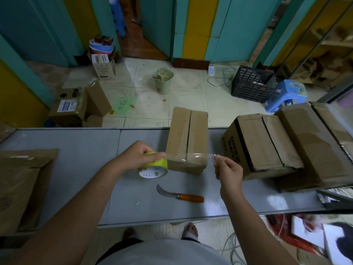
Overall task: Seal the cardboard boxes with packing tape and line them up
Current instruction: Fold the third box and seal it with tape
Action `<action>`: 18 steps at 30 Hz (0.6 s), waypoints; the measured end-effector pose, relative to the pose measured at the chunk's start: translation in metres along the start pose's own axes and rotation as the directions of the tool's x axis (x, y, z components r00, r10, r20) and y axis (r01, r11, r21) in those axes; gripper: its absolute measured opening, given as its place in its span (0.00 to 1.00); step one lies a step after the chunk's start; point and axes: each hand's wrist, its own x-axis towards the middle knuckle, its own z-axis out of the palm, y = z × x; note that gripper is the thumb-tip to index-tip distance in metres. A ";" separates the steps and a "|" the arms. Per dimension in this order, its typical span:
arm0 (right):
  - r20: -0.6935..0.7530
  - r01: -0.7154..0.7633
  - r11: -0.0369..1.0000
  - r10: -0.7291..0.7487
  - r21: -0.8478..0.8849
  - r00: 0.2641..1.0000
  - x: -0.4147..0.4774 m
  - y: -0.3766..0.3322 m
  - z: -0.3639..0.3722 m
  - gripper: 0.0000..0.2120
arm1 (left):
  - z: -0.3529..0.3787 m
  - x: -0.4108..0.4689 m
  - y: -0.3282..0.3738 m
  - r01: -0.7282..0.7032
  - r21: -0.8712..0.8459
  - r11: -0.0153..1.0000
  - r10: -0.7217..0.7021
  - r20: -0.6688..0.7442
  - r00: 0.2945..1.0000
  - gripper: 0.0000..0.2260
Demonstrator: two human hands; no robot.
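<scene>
Two grips: both loaded.
Left hand (137, 157): fingers curled round tape roll (153, 168), just left of small box's (187, 138) near end.
Right hand (228, 173): pinches free end of tape strip (196, 156), just right of small box.
Tape strip: clear, stretched over small box's near end; contact unclear.
Knife (179, 196): on table (76, 142), nearer than small box.
Larger boxes (267, 146): right of small box, touching each other.

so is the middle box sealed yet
Not yet. The box flaps lie shut but the seam looks bare; tape stretches from roll to right hand across its near end.
</scene>
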 end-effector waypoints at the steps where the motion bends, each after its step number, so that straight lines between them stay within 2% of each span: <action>1: 0.010 -0.009 1.000 0.009 0.000 1.000 0.000 0.003 0.000 0.09 | -0.001 0.000 -0.001 -0.019 -0.055 0.998 0.018 -0.024 1.000 0.29; 5: 0.042 -0.052 0.998 0.051 0.019 0.998 -0.002 0.010 0.005 0.09 | 0.002 0.000 -0.002 -0.079 -0.232 0.969 0.063 -0.073 0.995 0.23; 7: 0.005 -0.070 0.997 0.070 0.045 0.998 0.001 0.013 0.004 0.08 | 0.002 0.002 -0.004 -0.077 -0.312 0.947 0.050 -0.095 0.994 0.22; 9: -0.038 -0.049 0.998 0.051 0.042 0.998 0.005 0.015 -0.001 0.07 | -0.002 0.005 -0.008 -0.055 -0.303 0.952 0.014 -0.137 0.990 0.24; 11: -0.044 0.002 1.000 -0.002 0.004 0.999 0.007 0.017 -0.004 0.07 | -0.005 0.008 -0.015 -0.017 -0.197 0.980 -0.011 -0.140 0.990 0.26; 13: -0.063 0.026 0.999 -0.027 -0.021 0.998 0.011 0.018 -0.007 0.06 | -0.006 0.009 -0.023 0.042 -0.023 0.999 -0.044 -0.100 0.994 0.28; 18: -0.069 0.018 0.998 -0.023 -0.065 0.997 0.018 0.025 -0.008 0.05 | -0.006 0.016 -0.031 0.139 0.275 0.951 -0.120 -0.085 0.989 0.30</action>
